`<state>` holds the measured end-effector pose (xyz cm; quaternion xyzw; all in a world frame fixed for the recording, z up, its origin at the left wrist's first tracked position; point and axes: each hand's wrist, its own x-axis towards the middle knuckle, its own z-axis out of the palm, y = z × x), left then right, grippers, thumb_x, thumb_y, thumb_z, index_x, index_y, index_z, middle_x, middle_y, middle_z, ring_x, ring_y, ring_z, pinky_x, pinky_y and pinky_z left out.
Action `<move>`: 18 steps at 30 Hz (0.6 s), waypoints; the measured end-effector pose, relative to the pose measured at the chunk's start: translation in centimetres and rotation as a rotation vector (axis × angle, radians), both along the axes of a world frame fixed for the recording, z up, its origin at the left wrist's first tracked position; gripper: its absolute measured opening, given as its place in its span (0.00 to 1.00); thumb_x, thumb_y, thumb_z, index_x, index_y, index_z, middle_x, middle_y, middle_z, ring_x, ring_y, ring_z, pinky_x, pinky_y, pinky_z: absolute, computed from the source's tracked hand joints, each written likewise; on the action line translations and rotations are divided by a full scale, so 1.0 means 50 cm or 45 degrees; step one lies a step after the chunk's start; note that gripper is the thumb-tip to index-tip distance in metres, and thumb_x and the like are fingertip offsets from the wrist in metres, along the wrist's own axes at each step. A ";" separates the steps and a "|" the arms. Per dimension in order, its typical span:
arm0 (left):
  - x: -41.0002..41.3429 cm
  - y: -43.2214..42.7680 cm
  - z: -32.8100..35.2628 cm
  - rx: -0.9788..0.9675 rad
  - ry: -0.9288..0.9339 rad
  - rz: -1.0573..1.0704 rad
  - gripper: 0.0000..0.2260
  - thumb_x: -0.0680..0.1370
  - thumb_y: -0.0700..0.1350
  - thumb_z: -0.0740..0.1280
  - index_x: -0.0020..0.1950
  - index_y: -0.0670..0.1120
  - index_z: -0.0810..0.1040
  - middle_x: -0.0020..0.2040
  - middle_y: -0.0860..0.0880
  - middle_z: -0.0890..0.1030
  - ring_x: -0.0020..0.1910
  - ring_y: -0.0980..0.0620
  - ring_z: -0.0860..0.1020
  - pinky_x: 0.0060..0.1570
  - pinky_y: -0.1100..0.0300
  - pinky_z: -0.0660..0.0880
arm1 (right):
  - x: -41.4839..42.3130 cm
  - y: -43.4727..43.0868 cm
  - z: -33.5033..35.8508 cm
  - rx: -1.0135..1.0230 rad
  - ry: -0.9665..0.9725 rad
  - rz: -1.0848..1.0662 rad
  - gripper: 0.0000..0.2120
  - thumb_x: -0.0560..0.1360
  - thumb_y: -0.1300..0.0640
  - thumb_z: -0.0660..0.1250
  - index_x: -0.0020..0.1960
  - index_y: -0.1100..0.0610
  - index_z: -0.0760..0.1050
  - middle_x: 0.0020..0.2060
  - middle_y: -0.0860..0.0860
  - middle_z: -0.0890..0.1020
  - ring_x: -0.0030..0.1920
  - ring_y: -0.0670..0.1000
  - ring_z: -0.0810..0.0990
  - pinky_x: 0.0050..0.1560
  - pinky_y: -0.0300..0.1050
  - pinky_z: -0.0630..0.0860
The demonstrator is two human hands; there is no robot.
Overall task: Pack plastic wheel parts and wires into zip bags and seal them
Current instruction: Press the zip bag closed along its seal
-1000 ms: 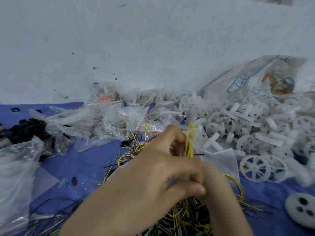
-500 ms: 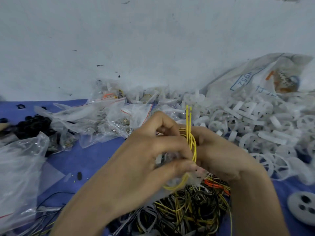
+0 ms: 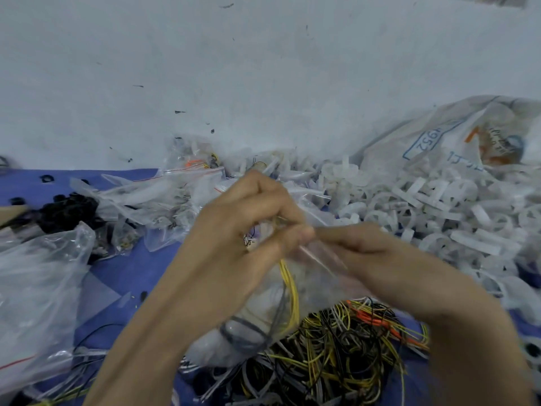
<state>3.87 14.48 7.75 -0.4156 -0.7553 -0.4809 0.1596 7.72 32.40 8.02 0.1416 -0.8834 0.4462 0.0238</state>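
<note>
Left hand [image 3: 248, 227] and right hand [image 3: 371, 253] pinch the zip bag [image 3: 319, 282] mouth; the yellow wire [image 3: 289, 285] should go fully inside before sealing.

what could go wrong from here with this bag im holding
1. The yellow wire runs up to the mouth of the zip bag, where the left hand and right hand pinch it. Its end may get caught in the seal, leaving a gap.
2. The bag is held over the loose wire pile. If a grip slips, the contents could drop and mix in.
</note>
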 end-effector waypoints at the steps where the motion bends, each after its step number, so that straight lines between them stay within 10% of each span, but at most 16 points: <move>1: -0.002 -0.004 0.001 0.031 0.011 0.036 0.05 0.73 0.51 0.69 0.38 0.53 0.77 0.43 0.56 0.74 0.43 0.59 0.74 0.42 0.72 0.65 | 0.001 0.007 0.001 -0.021 0.038 -0.003 0.17 0.79 0.46 0.59 0.53 0.55 0.81 0.47 0.54 0.84 0.47 0.51 0.82 0.57 0.53 0.76; 5: -0.006 -0.006 -0.002 0.127 0.039 0.145 0.07 0.73 0.48 0.69 0.38 0.47 0.77 0.43 0.52 0.76 0.33 0.67 0.71 0.36 0.76 0.63 | 0.011 0.049 0.008 -0.008 0.155 -0.085 0.19 0.62 0.29 0.67 0.48 0.37 0.81 0.56 0.40 0.81 0.59 0.42 0.78 0.59 0.51 0.75; 9: -0.014 -0.019 -0.002 0.141 0.105 0.206 0.06 0.74 0.48 0.68 0.38 0.48 0.76 0.42 0.50 0.77 0.34 0.67 0.72 0.35 0.77 0.64 | -0.025 0.062 -0.021 0.298 0.128 -0.267 0.09 0.63 0.39 0.71 0.41 0.41 0.81 0.65 0.27 0.65 0.69 0.39 0.63 0.67 0.48 0.62; 14: -0.013 -0.027 0.002 0.050 0.226 0.241 0.07 0.76 0.47 0.68 0.39 0.50 0.74 0.39 0.54 0.75 0.35 0.67 0.72 0.38 0.77 0.64 | -0.035 0.065 -0.024 0.172 0.158 -0.412 0.05 0.71 0.56 0.71 0.37 0.47 0.81 0.54 0.39 0.78 0.58 0.43 0.76 0.64 0.50 0.70; 18: -0.006 -0.012 0.006 0.032 0.247 0.188 0.05 0.76 0.48 0.63 0.41 0.49 0.74 0.40 0.55 0.75 0.41 0.64 0.73 0.42 0.76 0.65 | -0.005 0.024 0.009 -0.055 0.564 -0.378 0.12 0.70 0.59 0.64 0.36 0.45 0.82 0.40 0.41 0.82 0.35 0.42 0.78 0.35 0.34 0.73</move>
